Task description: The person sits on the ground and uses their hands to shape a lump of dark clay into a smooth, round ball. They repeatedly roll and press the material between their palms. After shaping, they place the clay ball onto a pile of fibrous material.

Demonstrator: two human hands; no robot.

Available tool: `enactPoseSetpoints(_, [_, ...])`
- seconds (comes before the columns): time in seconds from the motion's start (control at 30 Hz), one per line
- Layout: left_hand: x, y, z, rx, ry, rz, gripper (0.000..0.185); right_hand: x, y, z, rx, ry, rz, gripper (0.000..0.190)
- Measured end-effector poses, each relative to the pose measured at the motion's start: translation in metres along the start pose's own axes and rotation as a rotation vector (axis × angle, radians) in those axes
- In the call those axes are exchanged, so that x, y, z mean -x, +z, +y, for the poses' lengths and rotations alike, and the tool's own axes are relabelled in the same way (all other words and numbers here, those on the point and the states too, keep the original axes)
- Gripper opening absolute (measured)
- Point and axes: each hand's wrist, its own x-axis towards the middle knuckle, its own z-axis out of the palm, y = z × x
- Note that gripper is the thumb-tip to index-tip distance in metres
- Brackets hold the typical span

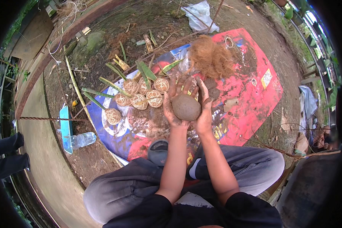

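A smooth ball of wet mud or clay (186,107) rests cupped between my two muddy palms. My left hand (171,105) supports it on the left side, fingers pointing away from me. Around its right side curves my right hand (205,104). Just left of my hands lie several string-wrapped balls (154,98), some with green leaf blades (143,72) standing out of them. One wrapped ball (113,116) sits apart, farther left. Beyond my fingers is a heap of brown fibre (210,57), with dark mud lumps (213,93) close to my right fingertips.
Under these things spreads a soiled red and blue printed sheet (253,114). On the left lie a clear plastic bottle (84,139) and a turquoise object (66,122). A plastic bag (200,17) lies at the back. Another person's legs (9,154) show at the left edge.
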Motion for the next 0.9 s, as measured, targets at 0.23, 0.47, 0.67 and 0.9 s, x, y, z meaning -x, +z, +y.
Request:
enactPoseSetpoints(0.23, [0.003, -0.016, 0.001, 0.415, -0.186, -0.125, 0.065, 0.002, 0.01, -0.013, 0.408, -0.248, -0.104, 0.078])
enactPoseSetpoints(0.47, [0.003, 0.018, 0.01, 0.069, -0.208, -0.024, 0.057, -0.003, 0.005, -0.034, 0.648, -0.517, -0.168, 0.06])
enactPoseSetpoints(0.67, [0.0, 0.032, 0.017, -0.435, -0.044, 0.116, 0.058, 0.005, 0.028, -0.015, 0.279, -0.052, 0.214, 0.059])
enactPoseSetpoints(0.9, [0.006, 0.025, 0.009, -0.251, -0.255, -0.058, 0.079, 0.001, 0.0, -0.036, 0.454, -0.329, -0.003, 0.057])
